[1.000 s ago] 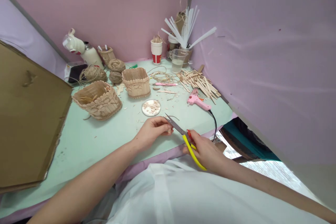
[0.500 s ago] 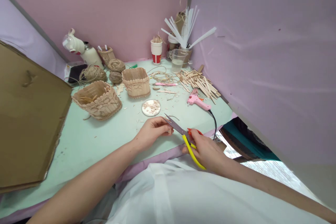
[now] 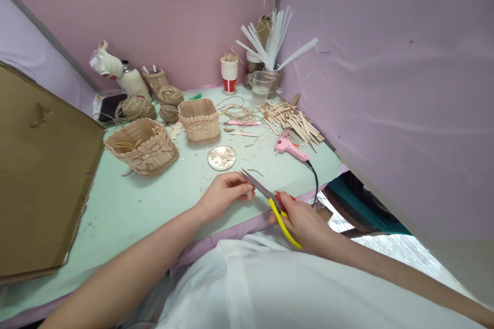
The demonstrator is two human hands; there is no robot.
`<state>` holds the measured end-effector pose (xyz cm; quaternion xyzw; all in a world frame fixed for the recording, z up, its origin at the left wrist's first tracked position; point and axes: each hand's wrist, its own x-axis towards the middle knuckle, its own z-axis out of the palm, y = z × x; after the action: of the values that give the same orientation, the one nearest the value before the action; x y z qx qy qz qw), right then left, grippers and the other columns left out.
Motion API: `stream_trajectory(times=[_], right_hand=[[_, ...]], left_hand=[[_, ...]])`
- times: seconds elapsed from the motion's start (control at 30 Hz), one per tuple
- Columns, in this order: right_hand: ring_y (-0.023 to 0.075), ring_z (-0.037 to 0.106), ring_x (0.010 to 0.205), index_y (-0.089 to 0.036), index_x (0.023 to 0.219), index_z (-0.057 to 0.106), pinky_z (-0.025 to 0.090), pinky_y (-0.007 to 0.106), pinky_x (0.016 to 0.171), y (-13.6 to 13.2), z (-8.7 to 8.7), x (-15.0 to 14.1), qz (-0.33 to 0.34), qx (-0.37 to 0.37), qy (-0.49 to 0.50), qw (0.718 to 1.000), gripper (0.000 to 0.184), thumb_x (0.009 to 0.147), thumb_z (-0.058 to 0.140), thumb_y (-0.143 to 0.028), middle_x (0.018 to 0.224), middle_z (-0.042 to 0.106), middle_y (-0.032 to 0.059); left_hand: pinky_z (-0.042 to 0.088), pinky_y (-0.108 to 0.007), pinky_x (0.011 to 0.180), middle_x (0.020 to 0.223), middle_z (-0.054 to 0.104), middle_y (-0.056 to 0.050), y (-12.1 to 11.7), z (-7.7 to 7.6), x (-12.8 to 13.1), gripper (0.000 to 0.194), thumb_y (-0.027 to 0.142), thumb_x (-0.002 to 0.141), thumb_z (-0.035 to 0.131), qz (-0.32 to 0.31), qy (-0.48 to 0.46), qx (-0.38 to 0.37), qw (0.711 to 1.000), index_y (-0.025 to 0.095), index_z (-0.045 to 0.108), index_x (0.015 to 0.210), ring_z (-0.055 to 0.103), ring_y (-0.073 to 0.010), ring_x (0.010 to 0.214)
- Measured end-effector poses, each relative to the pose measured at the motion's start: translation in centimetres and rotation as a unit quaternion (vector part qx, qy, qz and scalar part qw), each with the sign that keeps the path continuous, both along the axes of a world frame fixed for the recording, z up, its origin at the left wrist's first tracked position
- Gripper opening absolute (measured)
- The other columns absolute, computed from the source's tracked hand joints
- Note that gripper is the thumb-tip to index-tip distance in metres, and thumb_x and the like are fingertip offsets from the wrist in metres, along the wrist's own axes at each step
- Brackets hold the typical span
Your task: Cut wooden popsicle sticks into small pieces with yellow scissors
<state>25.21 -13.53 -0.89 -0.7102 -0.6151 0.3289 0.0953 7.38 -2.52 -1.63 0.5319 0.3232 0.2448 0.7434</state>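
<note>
My right hand is wrapped round the handles of a pair of scissors, one yellow and one red. The blades point up and left, reaching to my left hand. Between the thumb and fingers of that hand is a small pale wooden piece, mostly hidden by the fingers. Just beyond the hands lies a round white dish with small wood chips in it. A thin dark strip rests on the table past the blades.
Two wooden-stick baskets, a larger one and a smaller one, stand on the left. A pink glue gun with a black cord lies at right, near piled wooden sticks. Behind are twine balls, a paper cup and a water cup.
The scissor blades have closed further together, and the red handle has drawn in under my right hand. My left hand stays in nearly the same place.
</note>
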Motion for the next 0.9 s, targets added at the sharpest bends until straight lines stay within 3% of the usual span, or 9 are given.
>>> stream_trajectory(times=[0.2,0.47,0.7,0.9], right_hand=[[0.0105,0.037,0.056,-0.021,0.072,0.036,0.031,0.023,0.052,0.3,0.1,0.1,-0.003,0.007,0.200,0.980,0.027,0.086,0.036,-0.043,0.062,0.038,-0.0054],[0.0110,0.037,0.059,-0.021,0.077,0.037,0.032,0.024,0.055,0.1,-0.2,0.4,-0.011,-0.018,0.193,0.981,0.024,0.082,0.044,-0.043,0.066,0.040,-0.0053],[0.0129,0.039,0.069,-0.022,0.083,0.038,0.037,0.027,0.064,-0.3,1.3,0.0,-0.011,0.010,0.209,0.978,0.012,0.085,0.038,-0.034,0.077,0.041,-0.0026],[0.0098,0.031,0.058,-0.022,0.075,0.034,0.031,0.023,0.052,-0.1,0.3,-0.2,-0.044,0.010,0.234,0.971,0.023,0.077,0.052,-0.035,0.066,0.031,-0.0064]], left_hand=[[0.049,-0.033,0.073,0.075,0.063,-0.004,0.0,0.5,0.1,0.024,0.034,0.065,0.069,0.023,-0.015,-0.031,0.999,0.014,0.063,0.077,0.058,-0.0127,0.068],[0.050,-0.029,0.073,0.075,0.062,-0.003,0.1,0.9,0.0,0.022,0.032,0.067,0.068,0.043,-0.018,-0.059,0.997,0.013,0.064,0.079,0.057,-0.0118,0.071],[0.051,-0.029,0.072,0.073,0.061,-0.002,0.2,1.0,-0.1,0.020,0.031,0.069,0.066,0.036,-0.024,-0.064,0.997,0.013,0.062,0.078,0.058,-0.0110,0.069],[0.050,-0.030,0.073,0.075,0.061,-0.002,0.1,1.0,-0.1,0.019,0.030,0.069,0.066,0.039,-0.031,-0.066,0.997,0.014,0.062,0.080,0.058,-0.0117,0.071]])
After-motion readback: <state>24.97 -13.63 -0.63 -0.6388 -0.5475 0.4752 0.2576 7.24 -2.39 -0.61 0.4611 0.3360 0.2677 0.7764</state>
